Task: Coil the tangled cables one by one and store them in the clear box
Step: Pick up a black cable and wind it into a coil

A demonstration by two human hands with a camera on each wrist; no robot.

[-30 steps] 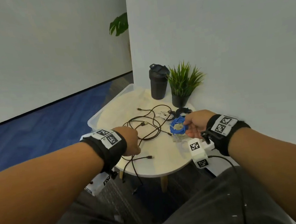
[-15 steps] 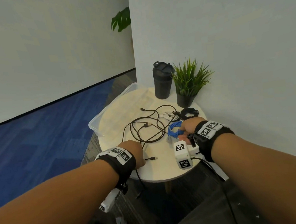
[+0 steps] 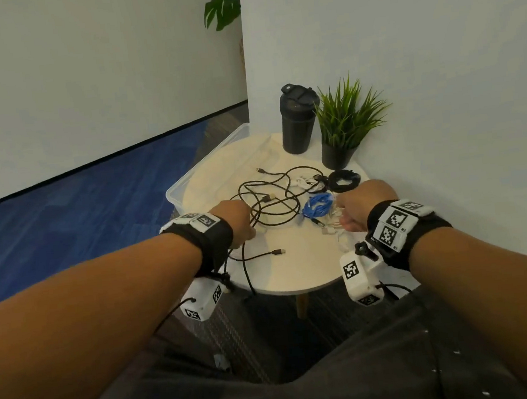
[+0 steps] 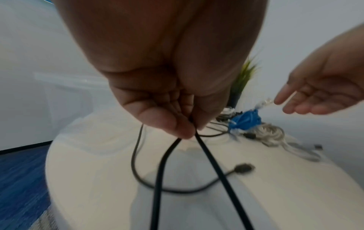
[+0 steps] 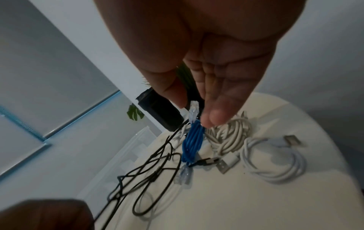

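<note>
blue cable [image 3: 316, 205] now down beside clear box [image 3: 177, 193]; right fingers [image 5: 214, 115] relaxed, left fingers [image 4: 177, 124] pinching black cable [image 4: 159, 179]

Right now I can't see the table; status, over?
Left hand pinches black cable. Right hand open, above blue coil. Clear box holds no cable visible. White coils crowd blue coil.

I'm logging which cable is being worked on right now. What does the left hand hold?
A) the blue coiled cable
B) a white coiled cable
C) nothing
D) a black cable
D: in the left wrist view the left hand pinches strands of the black cable between thumb and fingers, while the blue coiled cable lies on the table near the right hand.
</note>
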